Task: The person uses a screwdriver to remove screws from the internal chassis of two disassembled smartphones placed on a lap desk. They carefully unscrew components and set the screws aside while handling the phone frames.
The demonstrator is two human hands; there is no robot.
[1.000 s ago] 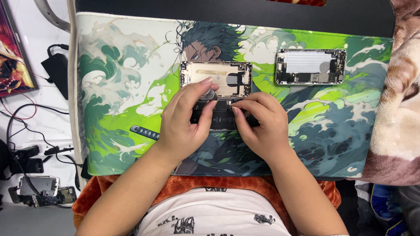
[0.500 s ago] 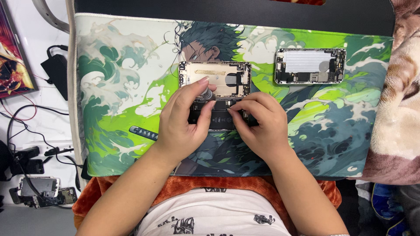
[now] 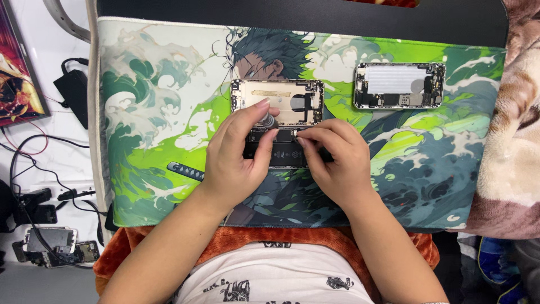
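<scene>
1. The left hand (image 3: 236, 155) curls its thumb and fingers around a small grey tool (image 3: 269, 120), pinching it near its tip over the black battery (image 3: 281, 153).
2. The right hand (image 3: 334, 157) lies with its fingers pressed together on the battery's right half, fingertips meeting the left hand's at the battery's upper edge.
3. The battery lies flat between both hands, just below the gold phone shell (image 3: 278, 101), whose lower edge touches or nearly touches it; which one cannot be told.
4. The gold phone shell sits open side up near the middle of the printed desk mat (image 3: 146, 112).
5. A second opened phone body (image 3: 399, 85) lies to the upper right, well apart from the hands, with bare mat between.
6. A dark screwdriver handle (image 3: 184, 171) lies on the mat just left of the left wrist.
7. The mat's left half and lower right corner give open room; its near edge meets an orange cloth (image 3: 169, 242).
8. Beyond the left edge, cables and a black charger (image 3: 73, 93) crowd the white surface; a blanket (image 3: 514, 141) borders the right edge.
</scene>
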